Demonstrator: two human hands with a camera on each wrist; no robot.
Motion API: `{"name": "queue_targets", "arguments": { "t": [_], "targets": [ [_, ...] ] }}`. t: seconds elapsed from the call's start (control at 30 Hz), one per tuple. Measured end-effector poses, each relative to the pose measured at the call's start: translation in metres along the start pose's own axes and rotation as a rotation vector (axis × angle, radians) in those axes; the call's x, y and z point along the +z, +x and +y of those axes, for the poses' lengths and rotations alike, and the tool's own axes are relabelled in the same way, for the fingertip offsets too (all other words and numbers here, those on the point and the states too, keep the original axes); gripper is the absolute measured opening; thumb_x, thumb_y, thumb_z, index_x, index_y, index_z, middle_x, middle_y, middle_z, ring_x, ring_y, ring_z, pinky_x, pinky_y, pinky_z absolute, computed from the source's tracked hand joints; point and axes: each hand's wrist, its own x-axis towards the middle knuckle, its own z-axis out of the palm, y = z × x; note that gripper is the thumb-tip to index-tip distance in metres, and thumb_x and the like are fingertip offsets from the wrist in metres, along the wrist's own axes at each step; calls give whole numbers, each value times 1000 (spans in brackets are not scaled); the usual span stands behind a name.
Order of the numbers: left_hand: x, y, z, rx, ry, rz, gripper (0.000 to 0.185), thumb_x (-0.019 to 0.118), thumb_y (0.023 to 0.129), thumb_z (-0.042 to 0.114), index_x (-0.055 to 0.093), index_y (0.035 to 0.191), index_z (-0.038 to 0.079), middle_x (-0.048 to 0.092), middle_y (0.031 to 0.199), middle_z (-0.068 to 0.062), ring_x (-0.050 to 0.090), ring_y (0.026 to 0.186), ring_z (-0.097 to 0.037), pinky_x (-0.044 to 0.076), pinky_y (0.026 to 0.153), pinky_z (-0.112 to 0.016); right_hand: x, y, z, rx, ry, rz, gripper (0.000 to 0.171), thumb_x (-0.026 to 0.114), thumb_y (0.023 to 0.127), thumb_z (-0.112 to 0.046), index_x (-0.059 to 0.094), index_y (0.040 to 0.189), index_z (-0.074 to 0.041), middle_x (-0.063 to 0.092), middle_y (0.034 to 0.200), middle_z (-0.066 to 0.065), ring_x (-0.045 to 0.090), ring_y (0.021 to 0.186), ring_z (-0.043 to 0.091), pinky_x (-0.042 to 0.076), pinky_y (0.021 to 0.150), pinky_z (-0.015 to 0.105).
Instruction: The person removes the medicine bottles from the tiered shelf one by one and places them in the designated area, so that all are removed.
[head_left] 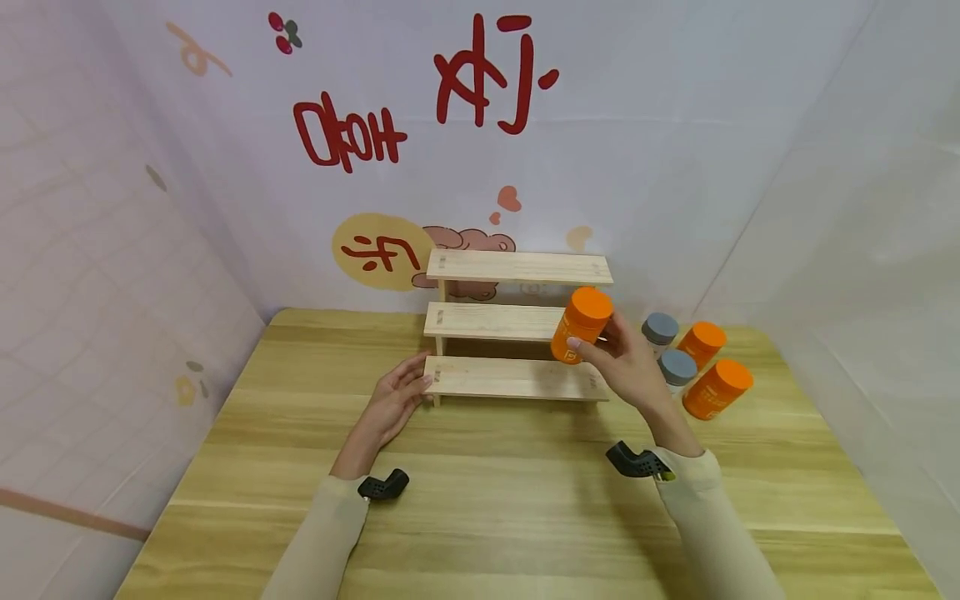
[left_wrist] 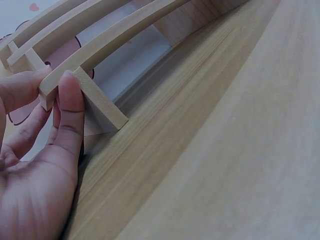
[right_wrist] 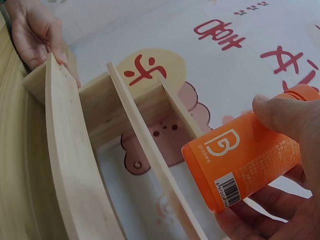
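A three-step wooden shelf point(head_left: 517, 379) stands on the table near the back wall. My left hand point(head_left: 396, 398) grips the left end of its lowest board, thumb and fingers pinching the board's corner in the left wrist view. In my right hand point(head_left: 633, 362) is an orange bottle point(head_left: 577, 329) with an orange lid, held upright between thumb and fingers. It is raised in front of the right part of the shelf, overlapping the middle and lowest boards in the head view. White print and a barcode show on the bottle point(right_wrist: 240, 155) in the right wrist view.
Right of the shelf stand two more orange bottles point(head_left: 717, 390) and two grey-lidded bottles point(head_left: 678, 367), close together and partly behind my right hand. A printed white backdrop point(head_left: 637, 167) rises behind the table point(head_left: 480, 500), with side walls left and right.
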Motion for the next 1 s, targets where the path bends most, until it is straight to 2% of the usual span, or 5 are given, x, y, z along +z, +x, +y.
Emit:
{"name": "queue_targets", "arguments": {
  "t": [0.2,0.5,0.7,0.9,1.0],
  "targets": [
    [1,2,-1,-7,-2,-2,67,61,102,4,28,160,1,53,124,-5,60,99,-10,57,77,-21,-17,-14,12,14,-9,31,57,70,99,-19,47,151,-20,61,138,14,62,118,1,52,99,15],
    [-2,2,-2,0,-8,3,66,60,103,3,27,160,0,52,124,-6,60,99,-11,58,77,-21,-41,-35,23,62,-55,57,58,69,100,-22,44,152,-20,59,140,15,61,117,-3,51,96,11],
    [0,1,0,-2,-13,6,67,59,102,2,25,161,-1,54,125,-6,61,100,-12,58,76,-21,-52,-50,28,79,-85,65,56,68,100,-20,46,151,-20,61,138,5,60,117,-5,51,95,9],
    [-1,1,1,2,-9,-1,67,59,103,2,26,161,0,53,125,-6,61,100,-11,58,76,-20,-59,-68,40,116,-125,79,59,69,100,-19,43,153,-20,60,139,4,58,116,-10,50,93,7],
    [0,2,1,4,0,-10,66,59,103,3,27,161,2,53,126,-6,61,101,-11,58,77,-20,-62,-77,46,127,-146,96,60,70,99,-19,44,153,-19,60,137,-1,57,115,-12,50,92,6]
  ]
}}
